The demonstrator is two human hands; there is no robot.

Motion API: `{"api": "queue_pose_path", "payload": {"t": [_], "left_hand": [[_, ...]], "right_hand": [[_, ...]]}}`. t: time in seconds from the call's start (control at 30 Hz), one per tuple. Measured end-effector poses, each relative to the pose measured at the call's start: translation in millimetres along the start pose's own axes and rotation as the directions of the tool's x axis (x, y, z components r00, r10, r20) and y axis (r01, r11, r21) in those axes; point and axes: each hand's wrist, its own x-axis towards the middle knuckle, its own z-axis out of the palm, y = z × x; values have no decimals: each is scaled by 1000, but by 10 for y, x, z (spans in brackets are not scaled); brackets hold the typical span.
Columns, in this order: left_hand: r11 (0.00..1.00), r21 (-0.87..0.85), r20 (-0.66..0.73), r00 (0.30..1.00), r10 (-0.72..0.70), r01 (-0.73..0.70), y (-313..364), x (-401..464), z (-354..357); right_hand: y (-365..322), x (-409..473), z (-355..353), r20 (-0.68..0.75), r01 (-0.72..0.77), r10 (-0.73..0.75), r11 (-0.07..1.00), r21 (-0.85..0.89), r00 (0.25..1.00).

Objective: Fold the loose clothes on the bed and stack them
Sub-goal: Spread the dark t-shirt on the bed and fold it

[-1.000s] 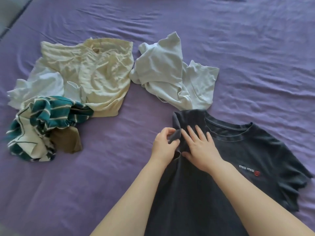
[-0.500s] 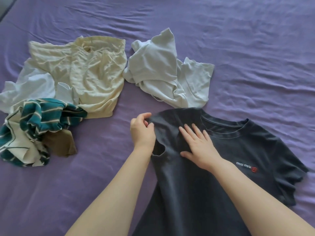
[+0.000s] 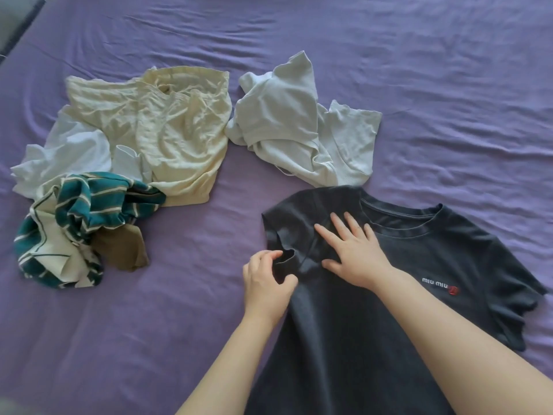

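A dark grey T-shirt [image 3: 419,295] with small white lettering on the chest lies face up on the purple bed, neck away from me. My right hand [image 3: 353,250] presses flat on its left shoulder, fingers spread. My left hand [image 3: 266,283] pinches the hem of the shirt's left sleeve, which lies out to the left. Beyond it lie loose clothes: a pale grey-white top [image 3: 299,124], a cream garment [image 3: 167,133], a white one [image 3: 65,154], a teal striped one [image 3: 74,223] and a brown piece [image 3: 125,250].
The purple bed sheet [image 3: 449,70] is wrinkled and stretches bare across the far side and to the lower left. The bed's edge and a strip of floor [image 3: 18,31] show at the top left corner.
My left hand drew the shirt's left sleeve out from the folded-in position, then slid down toward me along its edge. The sleeve now lies spread. My right hand stayed pressed on the shoulder.
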Motion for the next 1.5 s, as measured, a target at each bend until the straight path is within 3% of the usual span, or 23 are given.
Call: {"api": "queue_pose_path", "payload": {"t": [0.07, 0.13, 0.2, 0.3, 0.37, 0.47, 0.57, 0.63, 0.7, 0.73, 0.8, 0.9, 1.03, 1.17, 1.3, 1.37, 1.5], "left_hand": [[989, 116, 34, 996, 85, -88, -71, 66, -53], [987, 127, -34, 994, 101, -96, -94, 165, -126], [996, 80, -93, 995, 46, -39, -76, 251, -179], [989, -92, 3, 993, -115, 114, -29, 213, -183], [980, -92, 49, 984, -174, 178, -30, 31, -168], [980, 36, 101, 975, -199, 196, -117, -395, -132], [970, 188, 160, 969, -186, 155, -258, -799, -101], [961, 255, 175, 972, -155, 107, -347, -963, -105], [954, 293, 191, 974, -124, 64, -424, -1045, -127], [955, 293, 203, 973, -114, 51, -459, -1068, -142], [968, 248, 215, 971, -101, 45, -543, -1095, -187], [982, 177, 228, 968, -106, 66, -704, -1142, -311], [975, 87, 237, 947, -218, 203, -900, -1279, -466], [957, 56, 322, 902, -288, 285, -1002, -1447, -540], [961, 65, 464, 844, -267, 268, -1036, -1563, -504], [970, 103, 466, 850, -244, 222, -1045, -1608, -488], [959, 63, 448, 851, -274, 276, -1071, -1641, -523]], "right_hand": [[1, -6, 14, -14, -4, 3, 1000, -22, 1000], [-2, -21, 41, -36, -26, 24, 999, -42, 999], [-34, -60, 82, -84, -69, 64, 996, -55, 994], [-175, -204, 174, -160, -147, 136, 987, -60, 978], [-316, -348, 245, -162, -140, 130, 989, -48, 978], [-531, -561, 288, -244, 2, 6, 1000, 30, 970], [-730, -601, 253, -444, 251, -204, 967, 49, 872], [-857, -532, 200, -352, 378, -373, 924, -55, 859], [-904, -450, 204, -152, 405, -427, 901, -159, 891], [-897, -432, 198, -115, 377, -404, 904, -200, 908], [-851, -436, 197, -173, 287, -317, 942, -175, 933], [-814, -541, 245, -344, 212, -189, 977, 30, 920], [-915, -608, 402, -293, 127, -77, 980, 155, 953], [-1112, -716, 470, -335, 52, 47, 958, 281, 941], [-1298, -1064, 726, -291, -4, 103, 947, 321, 951], [-1382, -1288, 904, -256, -19, 101, 952, 305, 961], [-1571, -1668, 1123, -250, 2, 62, 969, 249, 966]]}}
